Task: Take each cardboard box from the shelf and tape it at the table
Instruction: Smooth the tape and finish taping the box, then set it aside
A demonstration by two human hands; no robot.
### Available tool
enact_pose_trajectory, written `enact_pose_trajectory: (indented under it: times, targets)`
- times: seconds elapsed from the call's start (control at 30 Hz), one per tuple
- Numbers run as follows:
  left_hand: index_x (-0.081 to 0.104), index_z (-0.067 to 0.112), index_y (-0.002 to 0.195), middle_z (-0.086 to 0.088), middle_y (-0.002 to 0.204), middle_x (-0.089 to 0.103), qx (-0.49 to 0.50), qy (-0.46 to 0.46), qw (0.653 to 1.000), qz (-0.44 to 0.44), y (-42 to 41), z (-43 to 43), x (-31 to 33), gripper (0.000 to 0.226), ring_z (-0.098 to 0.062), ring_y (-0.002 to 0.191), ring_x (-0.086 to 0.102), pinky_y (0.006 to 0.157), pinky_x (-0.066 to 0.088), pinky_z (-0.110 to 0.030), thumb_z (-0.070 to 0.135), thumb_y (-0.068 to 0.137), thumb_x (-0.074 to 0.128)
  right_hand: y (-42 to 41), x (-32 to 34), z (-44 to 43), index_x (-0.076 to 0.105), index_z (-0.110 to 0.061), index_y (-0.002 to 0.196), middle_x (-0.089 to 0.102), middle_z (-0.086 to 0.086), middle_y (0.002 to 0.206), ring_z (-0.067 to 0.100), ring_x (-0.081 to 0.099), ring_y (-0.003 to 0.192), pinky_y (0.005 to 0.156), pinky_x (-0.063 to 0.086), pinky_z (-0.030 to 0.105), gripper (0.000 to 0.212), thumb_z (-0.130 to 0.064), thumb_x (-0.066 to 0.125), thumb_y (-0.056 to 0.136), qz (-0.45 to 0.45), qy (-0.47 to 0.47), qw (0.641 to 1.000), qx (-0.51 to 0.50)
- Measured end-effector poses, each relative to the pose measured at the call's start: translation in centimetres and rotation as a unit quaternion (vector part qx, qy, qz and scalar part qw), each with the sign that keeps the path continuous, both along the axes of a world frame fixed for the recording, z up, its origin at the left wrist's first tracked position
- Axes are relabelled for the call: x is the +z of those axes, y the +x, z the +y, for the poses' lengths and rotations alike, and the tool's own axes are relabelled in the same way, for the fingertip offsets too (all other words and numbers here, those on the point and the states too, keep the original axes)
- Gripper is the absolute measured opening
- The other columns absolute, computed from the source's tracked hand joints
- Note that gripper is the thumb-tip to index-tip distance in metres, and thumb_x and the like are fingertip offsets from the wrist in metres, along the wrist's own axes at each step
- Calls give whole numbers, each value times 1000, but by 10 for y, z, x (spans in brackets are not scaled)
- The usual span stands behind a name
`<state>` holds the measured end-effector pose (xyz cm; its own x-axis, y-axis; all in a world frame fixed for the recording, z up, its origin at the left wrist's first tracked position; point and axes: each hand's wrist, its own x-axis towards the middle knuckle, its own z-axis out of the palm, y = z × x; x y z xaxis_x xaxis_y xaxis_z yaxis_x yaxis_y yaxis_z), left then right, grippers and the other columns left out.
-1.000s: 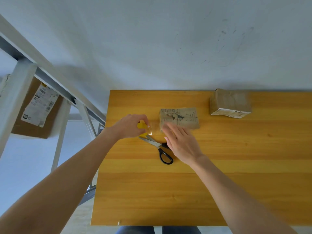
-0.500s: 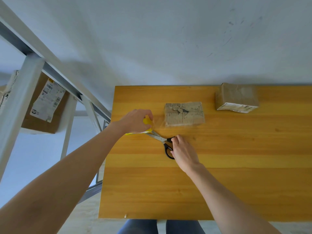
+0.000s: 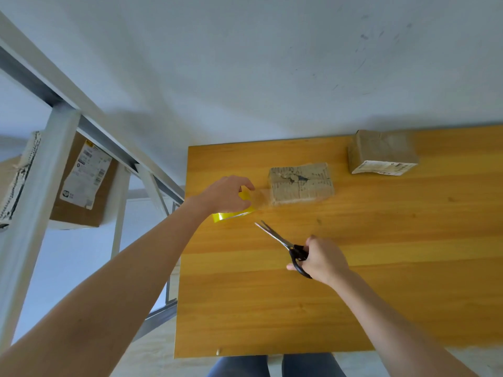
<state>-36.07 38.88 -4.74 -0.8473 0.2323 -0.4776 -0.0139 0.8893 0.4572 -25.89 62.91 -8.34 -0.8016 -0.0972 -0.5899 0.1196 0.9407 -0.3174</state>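
Observation:
A small worn cardboard box (image 3: 300, 183) lies on the wooden table (image 3: 353, 295) near its far left part. A strip of clear tape runs from the box's left side to a yellow-cored tape roll (image 3: 231, 213). My left hand (image 3: 227, 195) grips that roll just left of the box. My right hand (image 3: 322, 261) holds black-handled scissors (image 3: 283, 244) by the handles, blades slightly parted and pointing toward the tape roll. A second cardboard box (image 3: 381, 152) with a white label stands at the far right of the table.
A grey metal shelf frame (image 3: 54, 148) stands to the left of the table, with a labelled cardboard box (image 3: 81, 183) on it. A pale wall runs behind the table. My legs show under the table's near edge.
My right hand left the box, took the scissors by the handles and lifted them off the table. My left hand kept the tape roll pulled out left of the box.

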Motion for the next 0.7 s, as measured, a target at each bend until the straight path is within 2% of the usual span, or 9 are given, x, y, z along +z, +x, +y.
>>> enact_pose_trajectory:
  times: [0.07,0.17,0.23,0.3,0.4,0.5,0.57,0.63,0.7]
  targets:
    - [59,29,122,-3,111,57,-1,7,1000,-3,-1,0,1,38,-18,114,51,82,37,-27,28,84,65,4,1,4,47,-12,81,52,-3,67,14,48,59,50,33,24,61,-60,82,65,-45,-65,996,-45]
    - [60,30,117,1,106,53,-2,12,1000,-10,-2,0,1,33,-18,110,51,80,36,-27,26,84,64,10,0,4,45,-14,78,48,-3,65,13,45,60,58,34,25,63,-63,82,61,-120,-178,968,-128]
    - [61,30,113,0,108,55,-1,16,1000,-15,-2,0,2,30,-18,109,50,79,36,-26,25,84,64,13,-2,2,44,-15,75,44,-6,59,13,45,57,62,36,25,67,-71,78,59,-154,-231,950,-146]
    - [62,30,111,-2,111,57,0,20,1000,-18,-2,2,3,28,-17,107,51,79,38,-28,24,84,64,14,-3,-2,45,-11,74,47,2,62,16,47,60,68,39,26,78,-81,72,53,-170,-278,933,-156]
    - [63,27,106,-8,108,59,8,33,999,-24,-1,5,5,22,-24,105,56,78,44,-35,22,84,65,9,2,-12,50,-7,69,52,9,66,15,52,58,73,40,24,74,-78,68,62,-185,-332,908,-173]
    - [64,25,103,-8,109,60,10,35,999,-31,0,7,7,19,-25,105,57,78,45,-35,22,84,66,1,8,-26,57,-8,68,57,8,65,13,52,54,64,42,21,62,-69,65,67,-200,-381,879,-205]
    - [64,23,105,-6,105,59,9,37,999,-34,1,7,8,20,-25,102,56,75,45,-33,21,85,65,-4,10,-34,59,-6,76,59,8,67,14,54,56,57,42,21,64,-69,66,66,-203,-400,863,-234]
    - [64,22,104,1,96,56,9,41,999,-34,1,8,11,20,-23,95,55,67,42,-28,20,85,64,-8,10,-40,60,-6,78,60,8,67,15,56,57,53,41,21,66,-70,66,66,-202,-402,858,-249]
    - [64,23,101,0,95,56,14,44,998,-33,1,9,12,16,-22,89,54,66,42,-27,20,85,63,-11,11,-43,60,-5,76,60,7,64,14,55,54,49,39,20,63,-67,68,70,-196,-405,855,-257]
